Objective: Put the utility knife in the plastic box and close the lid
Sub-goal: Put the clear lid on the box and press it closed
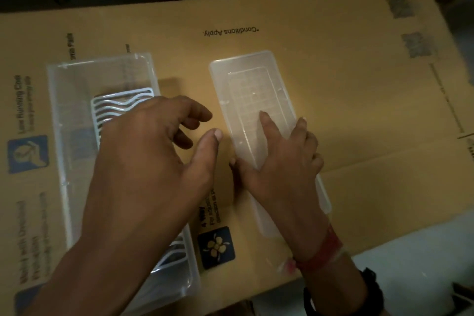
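hands over box and lid on a cardboard surface

dim surroundings frame a large flattened cardboard sheet point(307, 46) that serves as the work surface, printed with upside-down text and small blue icons. beyond its far edge the background is dark and hard to read.

on the left side of the cardboard lies the clear plastic box point(77, 100), long and narrow, its open top facing up. a white wavy grid insert point(118, 105) rests inside on its floor, partly covered by the arm above it. the utility knife cannot be made out in this view; whether it lies in the box under the arm cannot be told.

to the right of the box, apart from it, the translucent lid point(246, 84) lies flat on the cardboard, roughly parallel to the box.

the left hand point(154, 151) hovers over the right wall of the box and the gap between box and lid, fingers loosely spread and curled, thumb pointing toward the lid, holding nothing.

the right hand point(279, 161) is on the near half of the lid. its index finger lies flat on the top, other fingers wrap the right edge, and the thumb sits at the left edge, so the hand grasps the lid across its width. a red band point(323, 251) circles that wrist, with a dark strap point(369, 290) just behind it.
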